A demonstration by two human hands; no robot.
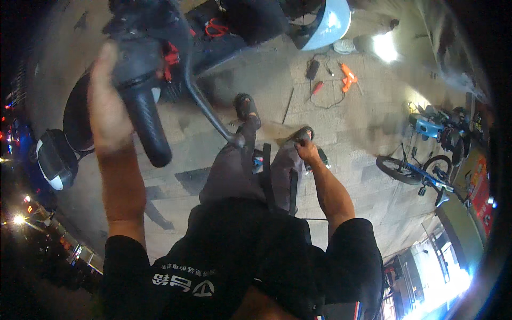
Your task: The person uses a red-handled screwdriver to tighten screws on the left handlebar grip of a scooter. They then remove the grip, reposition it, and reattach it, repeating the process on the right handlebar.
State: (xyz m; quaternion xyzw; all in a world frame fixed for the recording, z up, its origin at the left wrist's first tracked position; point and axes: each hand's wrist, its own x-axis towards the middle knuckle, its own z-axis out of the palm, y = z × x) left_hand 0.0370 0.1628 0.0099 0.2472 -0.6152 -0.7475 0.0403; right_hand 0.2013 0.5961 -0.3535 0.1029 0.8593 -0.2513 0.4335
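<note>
My left hand (110, 114) is raised at the upper left, wrapped from behind around a scooter handlebar (140, 64) at its black switch housing. The black rubber grip (148, 128) sticks out below the hand. A thin black brake lever (209, 109) runs down to the right from it. My right hand (306, 149) is low by my right knee, fingers curled on a small dark object (322, 158) that is partly hidden. My grey trousers (229, 170) and sandalled feet (246, 106) lie between both hands.
On the paving ahead lie an orange tool (348, 78), a red-handled screwdriver (317, 88) and a black box with cable (312, 69). A scooter with a pale blue panel (326, 24) stands at the top. A blue bicycle (421, 173) is at the right, and a dark scooter front (54, 159) at the left.
</note>
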